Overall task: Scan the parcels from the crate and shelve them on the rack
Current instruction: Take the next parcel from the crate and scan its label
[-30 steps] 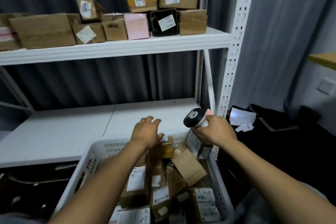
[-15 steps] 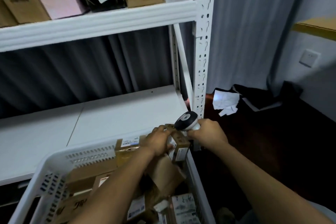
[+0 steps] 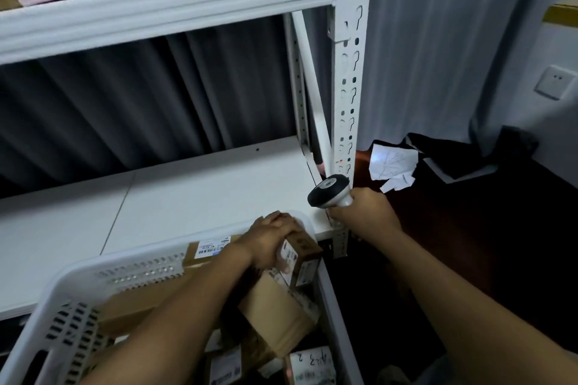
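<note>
Likely light and stiff, the small box (image 3: 301, 255) sits at the far right corner of the crate (image 3: 140, 269), where the left hand (image 3: 269, 239) grasps it, fingers (image 3: 281, 219) curled over its top; a hold across its narrow sides looks secure. The right hand (image 3: 364, 217) clenches the scanner (image 3: 328, 194).

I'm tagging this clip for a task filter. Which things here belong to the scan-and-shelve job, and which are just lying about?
Job: small parcel gripped by the left hand; scanner held in the right hand; white crate; rack and its lower shelf.
Lying about: crumpled paper, dark cloth, wall socket.
</note>
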`<action>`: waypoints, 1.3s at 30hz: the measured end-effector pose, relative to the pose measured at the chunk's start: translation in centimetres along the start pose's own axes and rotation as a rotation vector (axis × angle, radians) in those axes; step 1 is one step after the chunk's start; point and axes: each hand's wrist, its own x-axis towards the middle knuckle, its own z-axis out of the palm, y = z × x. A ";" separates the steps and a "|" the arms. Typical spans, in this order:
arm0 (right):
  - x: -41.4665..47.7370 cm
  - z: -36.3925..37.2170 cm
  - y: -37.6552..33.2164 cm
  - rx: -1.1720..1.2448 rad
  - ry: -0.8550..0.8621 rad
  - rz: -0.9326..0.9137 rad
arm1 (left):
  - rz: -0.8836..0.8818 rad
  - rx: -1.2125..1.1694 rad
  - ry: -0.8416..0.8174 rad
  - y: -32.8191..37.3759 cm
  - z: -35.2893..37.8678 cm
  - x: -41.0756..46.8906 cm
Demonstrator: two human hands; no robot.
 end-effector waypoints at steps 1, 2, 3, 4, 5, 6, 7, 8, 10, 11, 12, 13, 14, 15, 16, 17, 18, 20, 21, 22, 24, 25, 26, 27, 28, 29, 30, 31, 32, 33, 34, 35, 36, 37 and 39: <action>0.0 0.0 0.1 0.001 0.001 0.004 | 0.008 -0.006 0.022 -0.1 0.4 -0.2; 0.0 0.0 0.1 0.003 -0.002 0.007 | 0.020 -0.002 0.043 -0.1 0.6 -0.2; -0.1 0.2 0.1 0.007 -0.009 0.007 | 0.028 0.020 0.060 -0.2 0.7 -0.3; -0.2 0.3 0.0 0.011 -0.015 0.005 | 0.040 0.063 0.078 -0.1 0.6 -0.2; -0.4 0.4 -0.1 0.011 -0.021 0.001 | 0.039 0.117 0.085 0.0 0.5 -0.2; -0.5 0.5 -0.1 0.009 -0.026 -0.006 | 0.031 0.167 0.093 0.2 0.2 -0.2; -0.6 0.6 -0.2 0.006 -0.030 -0.013 | 0.016 0.209 0.098 0.5 0.0 -0.2; -0.7 0.6 -0.2 0.006 -0.031 -0.019 | 0.004 0.240 0.107 0.7 -0.1 -0.2; -1.0 0.7 -0.3 0.007 -0.030 -0.023 | -0.016 0.256 0.127 0.9 0.0 -0.6; -1.1 0.7 -0.4 0.012 -0.032 -0.025 | -0.018 0.247 0.139 0.8 0.1 -0.9; -1.1 0.8 -0.4 0.020 -0.032 -0.029 | -0.015 0.237 0.149 0.6 0.1 -1.3; -1.2 0.8 -0.4 0.028 -0.031 -0.033 | -0.013 0.227 0.159 0.2 0.2 -1.7; -1.2 0.9 -0.4 0.040 -0.026 -0.034 | -0.015 0.207 0.180 -0.2 0.2 -2.2; -1.2 1.0 -0.5 0.055 -0.019 -0.034 | -0.034 0.161 0.213 -0.6 0.3 -2.7; -1.3 1.0 -0.6 0.074 -0.012 -0.035 | -0.065 0.088 0.258 -0.9 0.4 -3.3; -1.4 1.0 -0.7 0.097 -0.006 -0.037 | -0.103 -0.007 0.308 -1.1 0.3 -4.0; -1.5 1.0 -0.9 0.132 -0.001 -0.044 | -0.142 -0.109 0.369 -1.1 0.2 -4.7; -1.9 1.1 -1.6 0.287 -0.014 -0.045 | -0.219 -0.320 0.495 -0.7 -0.3 -6.2; -2.1 1.1 -1.9 0.390 -0.031 -0.039 | -0.258 -0.450 0.549 -0.3 -0.6 -6.9; -2.2 1.2 -2.2 0.495 -0.050 -0.029 | -0.287 -0.587 0.607 0.4 -1.1 -7.6; -2.4 1.4 -2.9 0.684 -0.084 -0.014 | -0.366 -0.829 0.714 2.2 -1.9 -8.7; -2.6 1.5 -3.2 0.760 -0.102 -0.010 | -0.424 -0.911 0.761 3.0 -2.1 -9.0; -2.7 1.6 -3.5 0.815 -0.122 -0.010 | -0.480 -0.981 0.800 3.7 -2.1 -9.2; -2.9 1.7 -3.8 0.852 -0.145 -0.013 | -0.522 -1.075 0.826 4.3 -2.0 -9.5; -3.0 1.9 -4.0 0.881 -0.171 -0.016 | -0.546 -1.213 0.834 4.6 -1.8 -9.7; -3.3 2.1 -4.2 0.905 -0.200 -0.018 | -0.554 -1.389 0.826 4.9 -1.6 -9.8; -3.3 2.5 -4.3 0.922 -0.226 -0.017 | -0.550 -1.572 0.791 5.3 -1.6 -9.9; -3.5 2.8 -4.4 0.932 -0.248 -0.014 | -0.539 -1.718 0.745 5.5 -1.5 -10.1; -3.5 3.1 -4.5 0.940 -0.262 -0.009 | -0.505 -1.813 0.699 5.8 -1.4 -10.4; -3.6 3.3 -4.5 0.946 -0.270 -0.006 | -0.469 -1.853 0.655 6.0 -1.3 -10.7; -3.7 3.4 -4.5 0.956 -0.276 -0.005 | -0.449 -1.859 0.619 6.0 -1.1 -11.1; -3.7 3.4 -4.6 0.971 -0.279 -0.005 | -0.432 -1.849 0.582 5.9 -0.9 -11.5; -3.7 3.4 -4.5 0.989 -0.288 -0.005 | -0.411 -1.830 0.536 5.8 -0.6 -12.0; -3.7 3.3 -4.5 1.003 -0.298 -0.006 | -0.394 -1.814 0.494 5.5 -0.2 -12.4; -3.8 3.1 -4.4 0.999 -0.323 -0.017 | -0.393 -1.790 0.507 5.1 0.3 -13.4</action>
